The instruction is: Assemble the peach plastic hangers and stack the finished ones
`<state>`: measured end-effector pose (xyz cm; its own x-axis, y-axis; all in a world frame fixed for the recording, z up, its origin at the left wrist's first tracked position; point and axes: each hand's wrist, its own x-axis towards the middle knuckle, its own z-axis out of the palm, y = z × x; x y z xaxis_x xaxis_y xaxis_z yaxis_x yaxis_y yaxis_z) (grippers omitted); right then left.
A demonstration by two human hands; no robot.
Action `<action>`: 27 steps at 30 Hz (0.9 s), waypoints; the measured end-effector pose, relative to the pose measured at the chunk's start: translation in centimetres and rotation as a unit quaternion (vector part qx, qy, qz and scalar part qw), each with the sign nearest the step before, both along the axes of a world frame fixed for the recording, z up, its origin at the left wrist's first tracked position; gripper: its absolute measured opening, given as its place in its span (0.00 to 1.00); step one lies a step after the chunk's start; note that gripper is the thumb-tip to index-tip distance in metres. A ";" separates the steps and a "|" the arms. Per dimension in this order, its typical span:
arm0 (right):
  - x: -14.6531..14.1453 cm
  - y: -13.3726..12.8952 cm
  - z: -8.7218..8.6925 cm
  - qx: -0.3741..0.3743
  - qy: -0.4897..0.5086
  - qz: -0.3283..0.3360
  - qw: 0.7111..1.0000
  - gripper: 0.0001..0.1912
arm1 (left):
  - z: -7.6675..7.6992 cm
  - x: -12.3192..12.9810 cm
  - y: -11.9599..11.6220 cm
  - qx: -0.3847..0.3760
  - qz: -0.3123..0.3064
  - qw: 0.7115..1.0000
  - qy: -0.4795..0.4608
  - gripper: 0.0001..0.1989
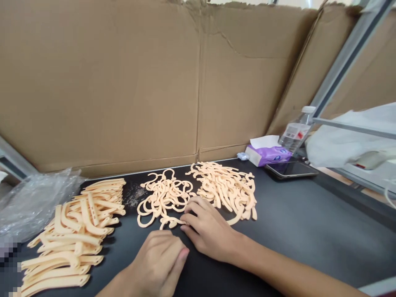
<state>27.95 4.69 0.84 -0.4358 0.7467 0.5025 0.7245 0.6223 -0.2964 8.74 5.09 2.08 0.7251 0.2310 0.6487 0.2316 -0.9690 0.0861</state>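
Note:
Three groups of peach-coloured plastic pieces lie on the black tabletop (293, 231). In the middle is a loose pile of curved, hook-like pieces (162, 197). My right hand (207, 227) reaches to its near right edge, thumb and fingers pinched on the end of one curved piece (173, 221). Nearer to me, my left hand (154, 260) is closed, knuckles up; its fingertips are hidden, so whatever they hold cannot be seen. Behind my right hand sits a denser pile of S-curved pieces (222, 185). Longer bent strips with small holes (71, 238) are heaped at the left.
Clear plastic wrap (40, 202) lies at the far left. A purple tissue pack (272, 154), a phone (291, 169) and a water bottle (297, 132) stand at the back right. Cardboard (123, 82) walls the back; a metal frame (346, 62) rises at right.

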 end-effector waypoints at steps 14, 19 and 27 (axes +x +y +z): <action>0.5 0.2 0.1 0.038 0.029 -0.028 0.998 0.10 | -0.3 0.4 -0.5 -0.002 0.020 1.000 -0.011 0.13; 0.7 0.4 1.1 -0.076 0.215 -0.071 0.971 0.15 | 0.0 0.5 -0.4 -0.048 0.034 0.997 -0.059 0.10; -0.9 -1.4 1.0 -0.175 0.248 0.030 0.952 0.13 | 0.1 0.5 1.0 -0.389 0.136 0.895 -0.169 0.13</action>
